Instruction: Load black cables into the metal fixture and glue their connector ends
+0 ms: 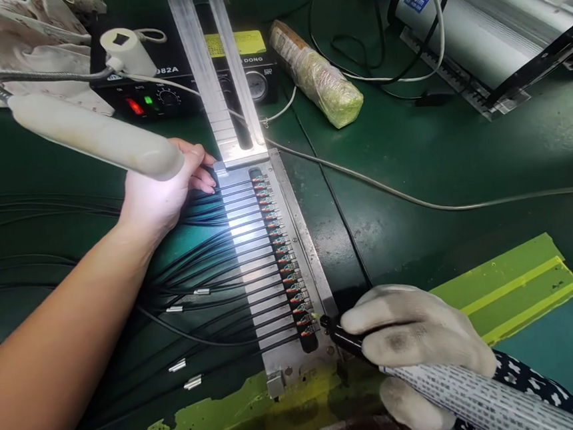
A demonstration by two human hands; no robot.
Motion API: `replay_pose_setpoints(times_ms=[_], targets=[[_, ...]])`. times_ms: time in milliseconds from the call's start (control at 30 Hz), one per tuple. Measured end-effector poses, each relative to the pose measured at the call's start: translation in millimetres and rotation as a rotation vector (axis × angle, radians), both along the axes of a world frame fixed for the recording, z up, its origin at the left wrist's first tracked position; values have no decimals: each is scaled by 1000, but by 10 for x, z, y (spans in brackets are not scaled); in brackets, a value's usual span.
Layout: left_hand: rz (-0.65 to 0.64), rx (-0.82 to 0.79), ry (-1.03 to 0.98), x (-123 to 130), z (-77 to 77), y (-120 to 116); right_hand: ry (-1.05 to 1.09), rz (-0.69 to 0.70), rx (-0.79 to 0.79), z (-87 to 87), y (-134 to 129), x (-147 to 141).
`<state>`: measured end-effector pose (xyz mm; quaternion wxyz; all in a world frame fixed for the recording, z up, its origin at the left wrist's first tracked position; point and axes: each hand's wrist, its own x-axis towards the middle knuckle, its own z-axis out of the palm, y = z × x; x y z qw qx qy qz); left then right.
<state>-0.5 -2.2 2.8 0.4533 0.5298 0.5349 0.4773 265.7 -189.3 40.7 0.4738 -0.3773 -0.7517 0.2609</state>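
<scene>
A flat metal fixture (257,271) lies on the bench, with a row of black cables (268,297) laid across it. Their stripped ends, with small coloured wires and metal tips, sit over a dark slot on its right side. My bare left hand (157,196) is at the fixture's upper left edge, fingers curled beside the top cables; the lamp partly covers it, and whatever lies between the fingertips is hidden. In a white glove, my right hand (417,337) grips a glue dispensing syringe (447,388) with a printed wrap and black nozzle. Its tip points at the lowest cable ends.
A white lamp (94,138) on a bendable neck hangs over my left hand. Behind are a metal bar frame (202,82), a black dispenser box (166,98) with lit switches, a film-wrapped roll (319,78) and a silver lamp housing (475,24). A grey cord (389,192) crosses the bench.
</scene>
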Motion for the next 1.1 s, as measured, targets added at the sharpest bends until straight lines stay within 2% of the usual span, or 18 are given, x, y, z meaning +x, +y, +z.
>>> replay_pose_setpoints(times_ms=[167, 300, 700, 1100], targets=[[-4, -1, 3, 1, -1, 2, 75, 43, -29, -64, -9, -24], [-8, -4, -3, -1, -5, 4, 84, 15, -17, -96, 5, -34], [-3, 0, 0, -8, -11, 6, 66, 62, -58, -50, 16, -22], [1, 0, 7, 7, 2, 0, 60, 26, -53, -43, 6, -15]])
